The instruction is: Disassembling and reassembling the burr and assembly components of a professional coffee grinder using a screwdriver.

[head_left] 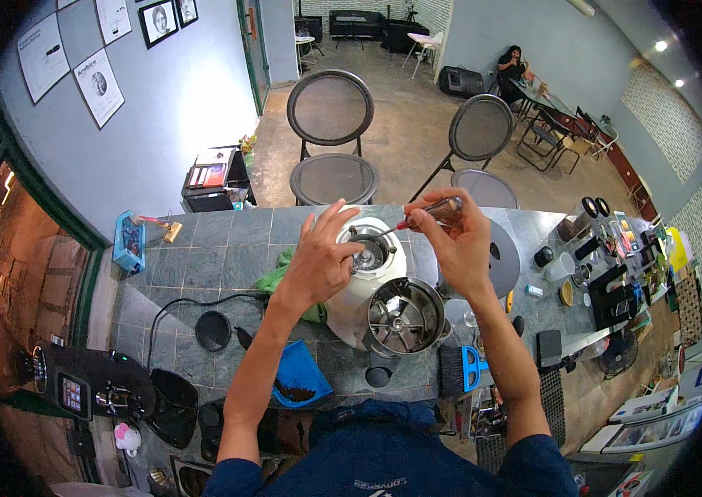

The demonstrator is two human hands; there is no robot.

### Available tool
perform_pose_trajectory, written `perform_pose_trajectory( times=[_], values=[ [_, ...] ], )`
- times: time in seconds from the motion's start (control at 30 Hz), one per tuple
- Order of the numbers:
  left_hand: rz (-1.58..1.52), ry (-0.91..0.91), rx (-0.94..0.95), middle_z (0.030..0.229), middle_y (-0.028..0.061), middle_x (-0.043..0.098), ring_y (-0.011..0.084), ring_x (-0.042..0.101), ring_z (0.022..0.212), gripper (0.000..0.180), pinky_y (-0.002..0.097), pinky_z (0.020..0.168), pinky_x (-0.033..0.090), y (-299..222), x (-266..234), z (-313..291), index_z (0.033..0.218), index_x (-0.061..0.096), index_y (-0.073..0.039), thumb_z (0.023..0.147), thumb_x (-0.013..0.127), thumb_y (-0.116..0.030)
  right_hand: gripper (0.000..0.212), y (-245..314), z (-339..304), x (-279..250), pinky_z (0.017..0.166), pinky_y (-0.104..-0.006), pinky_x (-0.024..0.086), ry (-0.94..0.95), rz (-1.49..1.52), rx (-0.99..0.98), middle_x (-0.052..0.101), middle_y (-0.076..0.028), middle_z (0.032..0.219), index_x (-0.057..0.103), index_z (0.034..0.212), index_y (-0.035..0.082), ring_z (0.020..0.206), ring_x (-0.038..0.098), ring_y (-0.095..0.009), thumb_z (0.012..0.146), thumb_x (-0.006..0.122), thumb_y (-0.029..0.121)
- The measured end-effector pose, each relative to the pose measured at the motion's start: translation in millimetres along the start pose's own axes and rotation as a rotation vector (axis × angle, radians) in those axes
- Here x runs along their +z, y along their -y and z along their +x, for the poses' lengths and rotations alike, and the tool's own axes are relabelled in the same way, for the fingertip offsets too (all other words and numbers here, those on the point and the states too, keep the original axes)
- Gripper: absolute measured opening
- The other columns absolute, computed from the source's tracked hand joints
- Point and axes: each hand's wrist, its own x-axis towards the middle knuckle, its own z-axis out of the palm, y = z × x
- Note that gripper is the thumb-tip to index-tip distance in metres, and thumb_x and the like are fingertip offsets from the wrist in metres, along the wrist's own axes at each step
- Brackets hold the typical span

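My right hand [463,240] grips a screwdriver [448,209] by its dark, see-through handle. Its thin shaft slants down to the left over the open round top of a white coffee grinder [344,315]. At the left rim of that opening is my left hand [322,257], fingers spread, with a fingertip at the metal ring [367,255]; whether it presses on anything there is not clear. A round metal doser chamber [405,316] with star-like vanes, open at the top, sits on the near side of the grinder.
Green cloth [314,313] bunches left of the grinder. Nearer me lie a blue dustpan [301,374] with dark grounds and a blue-handled brush [460,369]. A black grinder with a screen [76,393] stands at left. Cups and jars crowd the right; chairs [331,108] stand beyond the counter.
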Motion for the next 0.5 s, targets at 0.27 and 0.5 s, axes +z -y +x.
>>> perform_pose_trajectory(
  times=[0.27,0.5],
  values=[
    [0.003,0.028,-0.049,0.155,0.0186,0.055,0.0422,0.039,0.155,0.035,0.0662,0.125,0.028,-3,9,6,0.105,0.084,-0.007,0.083,0.057,-0.007,0.025,-9,-10,1,0.089,-0.0325,0.063,0.047,0.036,-0.013,0.078,-0.016,0.111,0.059,0.122,-0.003,0.101,0.075,-0.018,0.101,0.072,-0.001],
    [-0.098,0.011,-0.062,0.155,0.0179,0.055,0.0415,0.038,0.155,0.035,0.0702,0.123,0.028,8,17,6,0.105,0.084,-0.004,0.089,0.055,-0.015,0.025,-28,-15,8,0.083,-0.0292,0.065,0.077,-0.061,-0.084,0.079,-0.013,0.107,0.063,0.117,-0.003,0.097,0.078,-0.017,0.096,0.077,-0.002]
  ],
)
